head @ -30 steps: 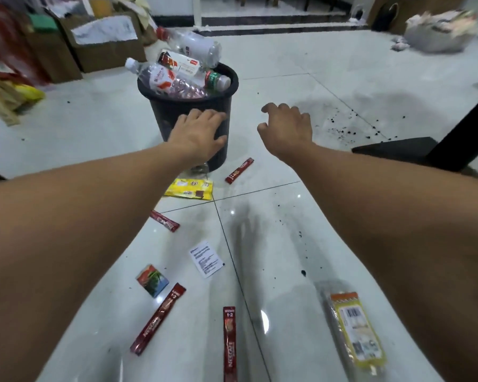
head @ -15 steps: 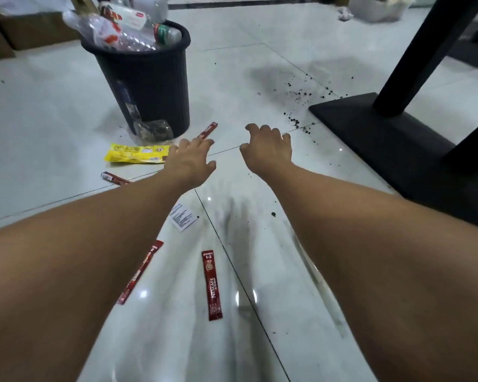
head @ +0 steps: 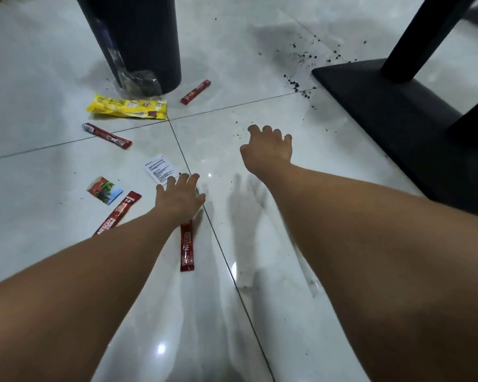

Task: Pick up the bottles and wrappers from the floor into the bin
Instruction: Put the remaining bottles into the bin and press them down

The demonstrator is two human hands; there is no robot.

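The black bin (head: 146, 37) stands at the top left; only its lower wall shows. Wrappers lie scattered on the white tiles: a yellow wrapper (head: 127, 109), several red coffee sticks (head: 195, 92) (head: 106, 135) (head: 118, 213) (head: 186, 248), a small picture sachet (head: 104, 189), a white printed label (head: 159, 168) and a clear crumpled wrapper (head: 141, 84) against the bin. My left hand (head: 180, 195) hovers low over the upper end of the nearest red stick, fingers relaxed, holding nothing. My right hand (head: 268, 151) hangs empty over bare tile, fingers loosely curled.
A black table base (head: 392, 111) with its post (head: 425, 31) fills the right side. Dark crumbs (head: 301, 59) are strewn on the tiles between bin and base.
My view has dropped closer to the floor and the bin's top has left the frame. My left hand has come back and down from beside the bin to the near red stick.
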